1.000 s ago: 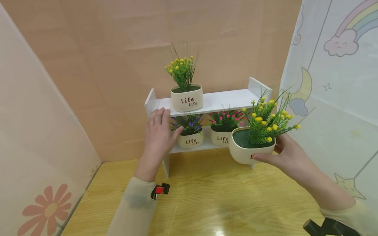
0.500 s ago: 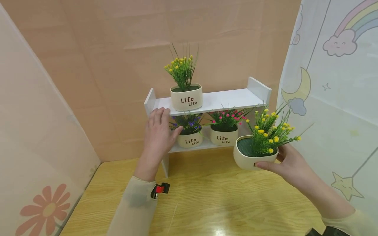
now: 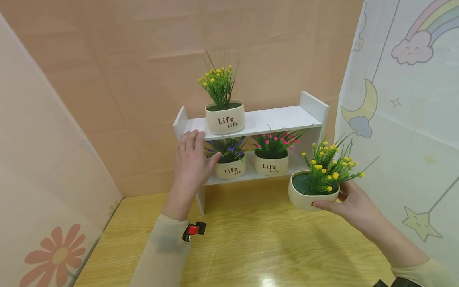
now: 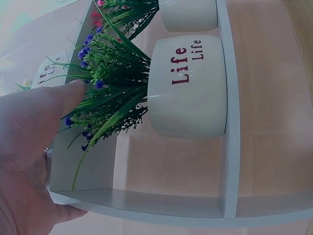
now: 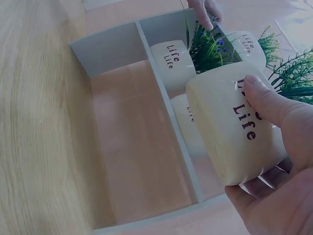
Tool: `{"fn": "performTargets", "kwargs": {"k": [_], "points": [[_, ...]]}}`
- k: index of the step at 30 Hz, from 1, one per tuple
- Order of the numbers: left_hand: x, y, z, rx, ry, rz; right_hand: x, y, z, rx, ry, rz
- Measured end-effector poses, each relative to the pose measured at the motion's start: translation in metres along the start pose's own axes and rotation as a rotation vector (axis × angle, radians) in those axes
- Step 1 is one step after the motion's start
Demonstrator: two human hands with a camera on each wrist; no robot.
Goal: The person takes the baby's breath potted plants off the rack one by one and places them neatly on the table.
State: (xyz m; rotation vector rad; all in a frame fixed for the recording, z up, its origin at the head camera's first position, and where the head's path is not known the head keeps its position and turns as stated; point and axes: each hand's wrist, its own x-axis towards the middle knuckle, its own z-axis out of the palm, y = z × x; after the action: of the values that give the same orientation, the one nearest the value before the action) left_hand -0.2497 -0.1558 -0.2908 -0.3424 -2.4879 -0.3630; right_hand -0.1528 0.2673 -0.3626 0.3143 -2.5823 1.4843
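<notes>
Coral petals form a printed flower (image 3: 60, 256) on the pale wall (image 3: 43, 131) at far left. Next comes the left hand (image 3: 191, 161), its fingers extended and resting at the left end of a white shelf (image 3: 283, 118), the thumb spread out before the purple blooms. On the upper board stands a cream pot with yellow flowers (image 3: 225, 119), upright and toward the left. Below it, on the lower board, is the purple-flowered pot (image 3: 230, 170), with the pink-flowered pot (image 3: 271, 166) just to its right. Further right, in front of the shelf and raised above the wood-grained tabletop (image 3: 247, 243), a second yellow-flowered pot (image 3: 301, 197) is held in the right hand (image 3: 355, 203): thumb on the lettered front, fingers curled round the right end. At far right, a white wall (image 3: 398, 147) carries a printed rainbow, moon, cloud and star.
</notes>
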Motion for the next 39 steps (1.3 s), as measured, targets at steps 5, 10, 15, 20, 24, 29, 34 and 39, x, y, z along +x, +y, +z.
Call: {"fn": "performTargets", "kwargs": {"k": [5,10,15,20,24,29,34,39], "points": [[0.001,0.0,0.0,0.002,-0.007,-0.007,0.001,0.009,0.001,0.008,-0.005,0.032],[0.001,0.0,0.001,0.003,-0.006,-0.011,0.002,0.021,0.002,0.004,0.01,0.02],[0.001,0.0,0.002,-0.001,0.006,-0.009,0.003,0.036,0.002,0.015,0.029,-0.01],[0.001,-0.001,0.003,-0.005,0.01,-0.004,0.004,0.046,0.001,0.021,0.017,0.007],[0.001,-0.001,0.002,-0.017,0.001,-0.007,0.006,0.053,0.002,0.016,0.009,0.032],[0.001,-0.001,0.001,-0.016,-0.012,-0.011,0.009,0.062,0.002,-0.013,0.004,0.048],[0.001,-0.001,0.001,-0.015,-0.009,-0.009,0.011,0.073,0.002,-0.03,0.001,0.061],[0.001,-0.001,0.002,-0.032,-0.011,-0.015,0.013,0.087,0.001,0.009,-0.009,0.076]]}}
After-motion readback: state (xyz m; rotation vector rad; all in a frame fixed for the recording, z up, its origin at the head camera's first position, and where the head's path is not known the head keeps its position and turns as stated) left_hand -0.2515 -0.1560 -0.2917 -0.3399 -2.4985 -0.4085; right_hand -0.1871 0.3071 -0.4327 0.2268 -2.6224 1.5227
